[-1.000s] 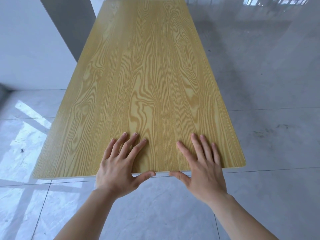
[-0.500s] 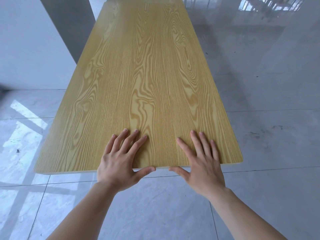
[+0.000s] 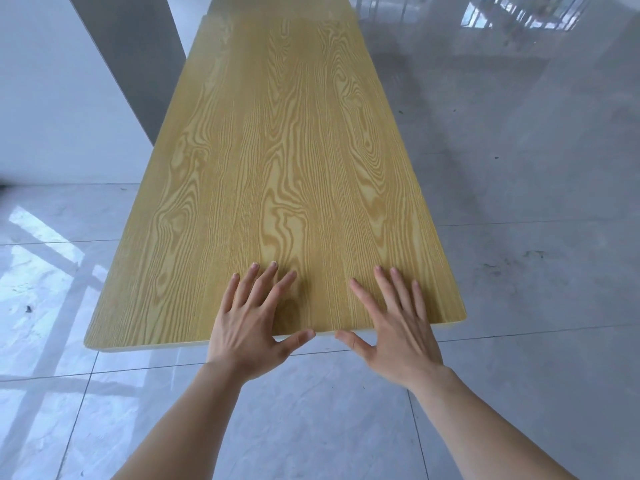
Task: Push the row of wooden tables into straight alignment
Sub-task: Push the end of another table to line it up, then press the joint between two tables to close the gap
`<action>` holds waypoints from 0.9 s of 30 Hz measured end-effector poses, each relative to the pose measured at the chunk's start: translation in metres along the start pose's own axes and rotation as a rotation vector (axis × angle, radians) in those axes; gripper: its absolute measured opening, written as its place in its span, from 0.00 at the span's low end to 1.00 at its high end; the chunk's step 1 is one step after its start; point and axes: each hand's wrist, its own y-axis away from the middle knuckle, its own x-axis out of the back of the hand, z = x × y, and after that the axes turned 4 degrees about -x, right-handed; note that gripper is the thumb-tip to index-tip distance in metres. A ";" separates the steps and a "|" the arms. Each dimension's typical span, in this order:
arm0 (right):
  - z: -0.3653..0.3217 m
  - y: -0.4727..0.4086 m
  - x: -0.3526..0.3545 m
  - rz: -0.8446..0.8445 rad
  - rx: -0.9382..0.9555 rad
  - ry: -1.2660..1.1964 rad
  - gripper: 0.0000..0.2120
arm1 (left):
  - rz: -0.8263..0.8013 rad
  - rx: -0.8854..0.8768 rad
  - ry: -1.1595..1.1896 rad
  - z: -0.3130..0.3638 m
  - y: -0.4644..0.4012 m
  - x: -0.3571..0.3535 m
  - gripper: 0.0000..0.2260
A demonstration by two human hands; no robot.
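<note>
A long wooden table [image 3: 277, 161] with yellow grain stretches away from me, its near short edge in front of my hands. At its far end a second tabletop [image 3: 277, 6] continues the row, slightly offset. My left hand [image 3: 252, 320] lies flat on the near edge, fingers spread on the top, thumb at the edge. My right hand [image 3: 394, 323] lies the same way just to its right. Neither hand grips anything.
A white wall [image 3: 52, 98] and a grey pillar [image 3: 138, 64] stand close to the table's left side. Glossy grey floor tiles [image 3: 519, 202] spread to the right and under me, with window reflections at the top right.
The table's near edge has slid away from me and slightly left, with both hands riding flat on it. The seam to the second table has come into view.
</note>
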 end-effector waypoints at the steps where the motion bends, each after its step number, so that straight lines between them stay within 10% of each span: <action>1: 0.000 0.001 0.008 -0.007 -0.006 -0.019 0.41 | -0.007 0.000 0.001 0.005 -0.002 0.005 0.43; 27: 0.275 -0.129 0.309 0.088 0.107 -0.212 0.44 | 0.184 0.122 0.042 0.294 -0.268 0.140 0.42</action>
